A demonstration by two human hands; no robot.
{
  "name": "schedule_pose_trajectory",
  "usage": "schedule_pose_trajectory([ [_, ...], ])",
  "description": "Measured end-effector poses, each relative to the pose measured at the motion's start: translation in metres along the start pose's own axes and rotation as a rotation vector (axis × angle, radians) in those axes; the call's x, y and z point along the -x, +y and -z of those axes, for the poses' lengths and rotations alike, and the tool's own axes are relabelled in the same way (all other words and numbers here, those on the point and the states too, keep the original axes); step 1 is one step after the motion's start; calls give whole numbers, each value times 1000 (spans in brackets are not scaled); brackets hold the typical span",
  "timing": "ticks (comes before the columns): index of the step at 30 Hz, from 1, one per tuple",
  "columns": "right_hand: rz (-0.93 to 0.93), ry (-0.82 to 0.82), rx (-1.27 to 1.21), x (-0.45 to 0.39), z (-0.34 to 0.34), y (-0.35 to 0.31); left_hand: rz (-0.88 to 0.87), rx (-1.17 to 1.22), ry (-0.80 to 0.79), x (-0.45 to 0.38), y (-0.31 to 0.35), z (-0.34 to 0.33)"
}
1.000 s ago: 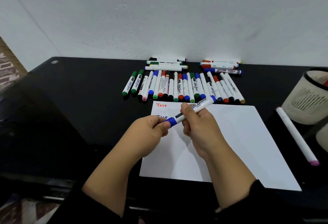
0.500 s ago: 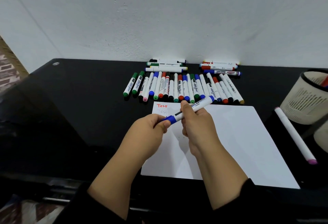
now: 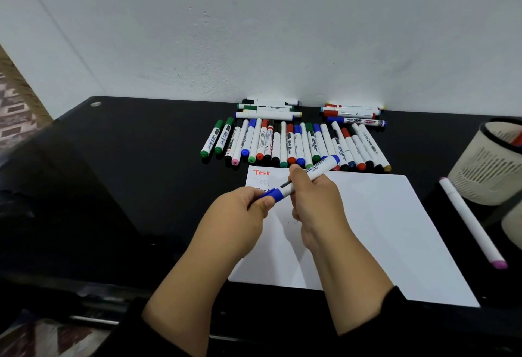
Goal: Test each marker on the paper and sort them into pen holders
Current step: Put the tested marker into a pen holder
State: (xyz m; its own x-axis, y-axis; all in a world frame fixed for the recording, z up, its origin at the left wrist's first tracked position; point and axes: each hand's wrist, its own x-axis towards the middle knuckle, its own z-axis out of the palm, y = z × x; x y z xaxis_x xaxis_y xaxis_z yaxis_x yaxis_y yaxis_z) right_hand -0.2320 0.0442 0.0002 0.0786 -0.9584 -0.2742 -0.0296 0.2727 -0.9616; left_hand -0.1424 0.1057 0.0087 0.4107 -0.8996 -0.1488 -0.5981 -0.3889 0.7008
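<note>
A white marker with blue ends [image 3: 316, 170] is held slanted above the white paper [image 3: 381, 232]. My right hand [image 3: 316, 198] grips its barrel. My left hand [image 3: 240, 215] pinches the blue cap [image 3: 275, 195] at its lower end; the cap sits on the marker. The paper's top left corner carries "Test" in red, with fainter writing below partly hidden by my hands. A row of several markers [image 3: 293, 144] lies on the black table just beyond the paper. A beige slotted pen holder [image 3: 485, 170] stands at the right, with a marker inside.
Two small stacks of markers [image 3: 268, 109] [image 3: 353, 113] lie against the wall. A long white marker with a pink end [image 3: 469, 218] lies right of the paper. A second beige container [image 3: 512, 223] is cut off at the right edge. The black table [image 3: 113, 187] ends near my forearms.
Both hands keep the same hold on the blue marker. They have shifted only slightly, and the cap stays pressed against the barrel.
</note>
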Motion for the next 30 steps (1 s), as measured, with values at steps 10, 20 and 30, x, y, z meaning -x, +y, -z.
schedule_pose_trajectory([
  [10, -52, 42, -207, -12, 22, -6, 56, 6, 96, 2, -24, 14],
  [20, 76, -37, -131, -9, 13, 2, 98, 117, 258, -20, -36, 28],
  [30, 284, 21, 223, -19, -9, 12, 73, 382, 157, -37, -39, 32],
])
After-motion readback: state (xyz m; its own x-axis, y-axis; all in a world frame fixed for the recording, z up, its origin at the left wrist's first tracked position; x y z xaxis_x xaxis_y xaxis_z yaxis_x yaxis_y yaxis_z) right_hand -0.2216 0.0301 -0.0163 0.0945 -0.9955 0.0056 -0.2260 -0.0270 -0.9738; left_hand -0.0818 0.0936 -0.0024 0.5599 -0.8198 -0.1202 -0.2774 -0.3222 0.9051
